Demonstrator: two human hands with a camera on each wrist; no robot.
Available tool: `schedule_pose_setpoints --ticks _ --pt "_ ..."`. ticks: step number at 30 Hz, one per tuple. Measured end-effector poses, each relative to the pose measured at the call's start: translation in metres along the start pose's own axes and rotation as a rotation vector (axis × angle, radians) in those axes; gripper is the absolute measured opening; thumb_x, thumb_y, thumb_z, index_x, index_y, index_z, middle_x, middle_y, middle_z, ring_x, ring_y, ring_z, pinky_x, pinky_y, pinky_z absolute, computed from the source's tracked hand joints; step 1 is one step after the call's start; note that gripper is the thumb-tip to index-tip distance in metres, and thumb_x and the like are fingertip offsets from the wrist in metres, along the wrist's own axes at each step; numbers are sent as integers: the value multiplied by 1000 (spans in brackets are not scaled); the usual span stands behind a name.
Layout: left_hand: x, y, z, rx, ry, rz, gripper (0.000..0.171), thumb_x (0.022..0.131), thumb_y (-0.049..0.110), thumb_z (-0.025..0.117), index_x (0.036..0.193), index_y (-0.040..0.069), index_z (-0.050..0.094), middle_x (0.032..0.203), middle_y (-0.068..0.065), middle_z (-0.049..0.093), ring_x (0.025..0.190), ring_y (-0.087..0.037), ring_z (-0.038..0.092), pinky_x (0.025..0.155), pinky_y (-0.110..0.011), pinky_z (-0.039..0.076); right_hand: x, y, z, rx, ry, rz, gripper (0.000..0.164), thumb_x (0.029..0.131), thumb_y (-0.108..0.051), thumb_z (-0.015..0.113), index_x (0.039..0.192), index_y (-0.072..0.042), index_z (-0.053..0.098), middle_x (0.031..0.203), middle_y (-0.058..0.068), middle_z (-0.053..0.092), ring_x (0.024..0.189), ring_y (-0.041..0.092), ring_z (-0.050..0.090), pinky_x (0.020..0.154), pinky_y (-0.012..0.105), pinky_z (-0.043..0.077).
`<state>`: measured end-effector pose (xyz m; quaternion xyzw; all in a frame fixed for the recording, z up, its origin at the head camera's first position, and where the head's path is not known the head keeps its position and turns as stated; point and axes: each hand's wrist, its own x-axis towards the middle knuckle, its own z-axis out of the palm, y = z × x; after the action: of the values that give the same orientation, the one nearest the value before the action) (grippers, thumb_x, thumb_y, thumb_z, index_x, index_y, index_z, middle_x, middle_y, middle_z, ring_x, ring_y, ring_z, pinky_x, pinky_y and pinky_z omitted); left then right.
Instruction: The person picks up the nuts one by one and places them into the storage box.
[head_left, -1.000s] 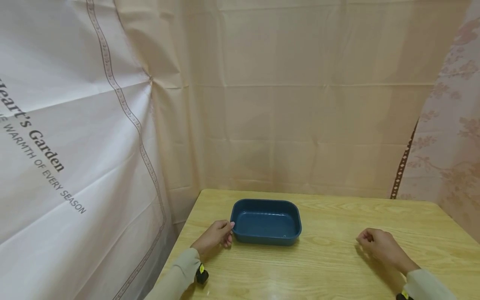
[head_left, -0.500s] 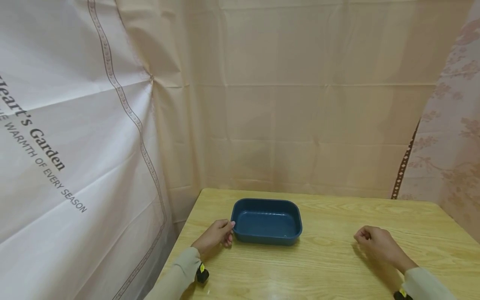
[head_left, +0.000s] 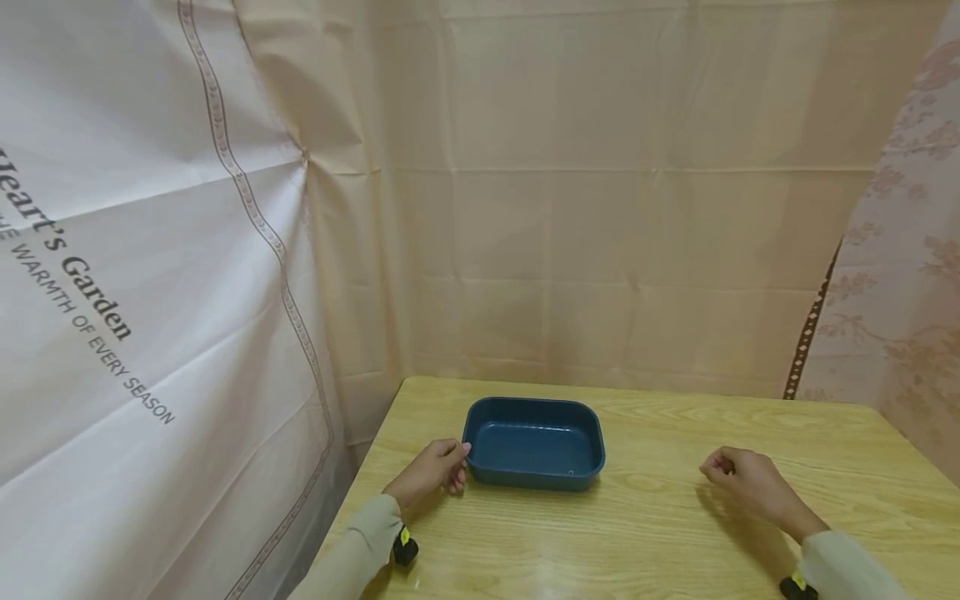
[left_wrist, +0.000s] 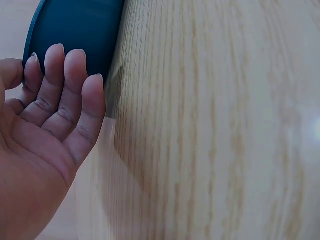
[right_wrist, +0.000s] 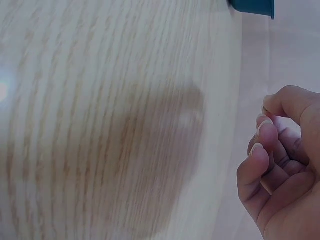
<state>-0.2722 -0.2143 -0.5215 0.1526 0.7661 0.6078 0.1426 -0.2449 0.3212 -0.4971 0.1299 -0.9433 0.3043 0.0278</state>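
A dark blue rectangular dish [head_left: 536, 481] with rounded corners stands upright on the wooden table, left of the middle. My left hand [head_left: 431, 472] pinches its left rim between thumb and index finger. In the left wrist view, the other fingers of that hand [left_wrist: 55, 120] are bent beside the dish's wall [left_wrist: 75, 30]. My right hand [head_left: 753, 483] hovers over the table to the right, apart from the dish. Its fingers [right_wrist: 252, 167] are curled, with thumb and index tips close together; no object shows between them. A tiny pale spot appears inside the dish, too small to identify.
The yellowish wood-grain table [head_left: 652, 550] extends around the dish. Beige cloth [head_left: 600, 250] hangs behind its far edge. White printed cloth [head_left: 187, 333] hangs on the left, and flowered cloth [head_left: 900, 275] on the right. A black wrist device [head_left: 405, 547] sits at the left cuff.
My right hand has drifted slightly left and away from me, its fingers still curled. The left hand and the dish stay where they were.
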Motion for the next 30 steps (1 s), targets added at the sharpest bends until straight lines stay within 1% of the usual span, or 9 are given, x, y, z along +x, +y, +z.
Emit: schedule_pose_setpoints --ticks 4,9,12,16,20,30 --pt "0 2 0 9 -3 6 45 111 34 48 99 -8 56 77 -7 61 65 -18 59 60 -30 53 2 -3 1 4 9 -8 21 104 -22 64 101 -1 70 84 2 66 63 9 51 54 26 46" --pt "-1 3 0 3 0 -3 43 112 31 47 99 -9 56 77 -8 61 65 -18 59 60 -30 53 5 -5 3 17 11 -21 21 103 -22 65 101 -1 69 87 2 67 68 10 53 56 26 47" --pt "-1 2 0 -1 -3 -10 43 112 30 47 99 -9 56 77 -8 61 64 -18 60 60 -29 53 7 -7 6 30 10 -33 21 103 -21 65 101 -1 69 87 2 67 67 9 53 56 26 46" --pt "0 2 0 2 -13 -4 45 112 32 47 101 -11 56 78 -8 61 65 -18 60 60 -29 54 9 -11 8 18 27 -55 20 103 -22 66 99 -3 70 85 1 66 64 7 50 55 25 45" --pt "0 2 0 2 -16 -2 47 112 32 47 103 -13 55 78 -7 61 65 -17 60 60 -29 54 11 -14 10 12 36 -69 19 102 -21 67 99 -3 71 85 1 67 65 6 50 56 25 45" --pt "-1 1 0 7 2 -8 45 112 32 48 101 -11 56 77 -8 61 65 -18 59 60 -29 53 19 -22 11 27 24 -104 18 103 -20 66 100 -2 70 85 3 68 65 6 51 56 25 46"
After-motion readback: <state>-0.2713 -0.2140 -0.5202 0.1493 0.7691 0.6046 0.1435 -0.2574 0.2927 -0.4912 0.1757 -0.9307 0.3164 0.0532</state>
